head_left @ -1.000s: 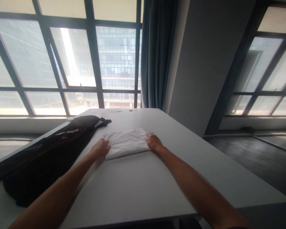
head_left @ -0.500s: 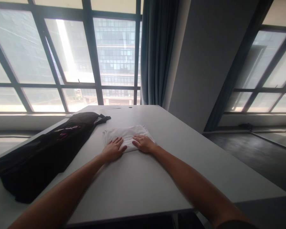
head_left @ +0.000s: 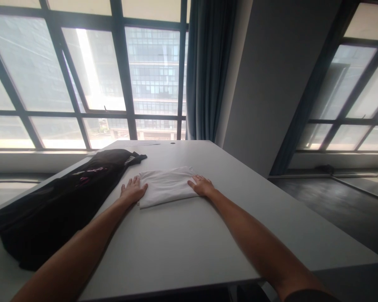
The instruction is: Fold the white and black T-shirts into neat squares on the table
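White folded cloth (head_left: 168, 188), lying flat, left hand (head_left: 133, 191) spread wide at one end, right hand (head_left: 203, 186) spread wide at the other (thumbs on top)

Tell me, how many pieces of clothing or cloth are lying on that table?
2: a folded white cloth between the left hand and right hand, and a black printed shirt on the left of the table. Anything tucked beneath either would be hidden.

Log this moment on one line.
white cloth: folded, flat on table | left hand: open, at its left edge | right hand: open, at its right edge | black garment: cloth's left
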Available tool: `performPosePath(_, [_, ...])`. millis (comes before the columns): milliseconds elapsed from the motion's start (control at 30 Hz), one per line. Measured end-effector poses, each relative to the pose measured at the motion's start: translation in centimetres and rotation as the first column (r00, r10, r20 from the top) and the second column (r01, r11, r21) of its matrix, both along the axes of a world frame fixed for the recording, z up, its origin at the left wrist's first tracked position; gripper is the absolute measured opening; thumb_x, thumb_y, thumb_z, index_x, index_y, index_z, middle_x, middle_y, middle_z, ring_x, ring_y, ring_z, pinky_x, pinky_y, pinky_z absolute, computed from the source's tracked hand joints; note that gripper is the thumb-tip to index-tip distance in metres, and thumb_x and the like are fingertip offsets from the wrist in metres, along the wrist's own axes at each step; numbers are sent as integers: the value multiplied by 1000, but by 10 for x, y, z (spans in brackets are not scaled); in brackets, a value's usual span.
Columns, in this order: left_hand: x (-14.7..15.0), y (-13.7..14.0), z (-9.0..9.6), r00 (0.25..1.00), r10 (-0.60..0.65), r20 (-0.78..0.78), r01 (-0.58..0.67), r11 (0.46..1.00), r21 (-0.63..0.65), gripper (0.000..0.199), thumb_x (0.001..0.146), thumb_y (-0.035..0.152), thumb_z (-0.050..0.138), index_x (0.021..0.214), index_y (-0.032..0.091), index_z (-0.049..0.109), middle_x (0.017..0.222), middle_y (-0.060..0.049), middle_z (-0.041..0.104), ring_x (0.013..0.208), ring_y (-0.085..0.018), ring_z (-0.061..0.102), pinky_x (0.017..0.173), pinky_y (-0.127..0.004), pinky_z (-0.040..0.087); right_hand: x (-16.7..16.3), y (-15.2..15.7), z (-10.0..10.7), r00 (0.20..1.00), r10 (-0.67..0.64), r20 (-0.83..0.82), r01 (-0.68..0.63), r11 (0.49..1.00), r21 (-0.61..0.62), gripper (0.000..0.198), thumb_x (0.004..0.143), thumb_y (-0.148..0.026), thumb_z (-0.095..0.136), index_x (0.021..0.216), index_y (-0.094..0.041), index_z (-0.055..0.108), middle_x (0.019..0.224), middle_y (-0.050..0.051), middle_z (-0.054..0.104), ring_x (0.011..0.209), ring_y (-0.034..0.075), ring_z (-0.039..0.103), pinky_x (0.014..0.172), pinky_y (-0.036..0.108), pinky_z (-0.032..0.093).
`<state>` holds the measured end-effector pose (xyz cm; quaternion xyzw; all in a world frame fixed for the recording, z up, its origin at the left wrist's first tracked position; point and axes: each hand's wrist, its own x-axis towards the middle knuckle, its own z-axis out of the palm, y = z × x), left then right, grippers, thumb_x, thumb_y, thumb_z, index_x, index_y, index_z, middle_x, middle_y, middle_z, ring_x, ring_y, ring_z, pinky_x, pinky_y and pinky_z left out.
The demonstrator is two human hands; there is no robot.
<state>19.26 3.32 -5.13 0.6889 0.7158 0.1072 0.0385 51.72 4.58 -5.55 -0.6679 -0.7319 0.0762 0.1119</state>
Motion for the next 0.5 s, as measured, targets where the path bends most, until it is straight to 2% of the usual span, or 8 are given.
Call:
performPosePath(100, [12,-10,2,997,-75,-2,75,994,84,67,97,50,24,155,17,30,165,-12,16,151,-33,14,117,-59,18,7,2,1,994,-111,-9,111,986,128,67,92,-56,48,144,-15,49,142,20,53,132,34,48,107,46,37])
performPosePath(200, [27,-21,1,964,-265,-2,265,964,-31,68,95,61,24,152,25,37,165,-9,17,151,-34,13,114,-64,19,13,6,3,984,-129,-123,143,983,112,70,84,-47,61,145,-15,48,131,19,62,118,31,60,97,39,46])
performPosePath(267, [34,-27,-2,944,-330,-1,329,940,-85,71,94,65,23,152,27,37,165,-10,16,151,-35,12,112,-68,16,17,10,3,974,-99,-205,114,991,65,64,81,-39,65,141,-18,53,125,15,67,112,28,64,94,35,48])
performPosePath(400, [37,-32,-5,942,-334,6,334,939,-80,72,95,63,22,154,24,32,165,-11,14,151,-33,11,114,-65,15,22,18,2,951,9,-310,28,993,113,43,78,-31,68,119,-20,70,110,10,73,103,23,68,91,30,49])
performPosePath(500, [34,-31,-5,945,-328,19,328,942,-69,72,96,61,19,155,21,29,165,-11,12,152,-30,10,116,-60,18,28,23,3,945,-30,-326,92,980,176,32,77,-28,67,107,-19,76,104,10,75,101,23,68,90,29,50])
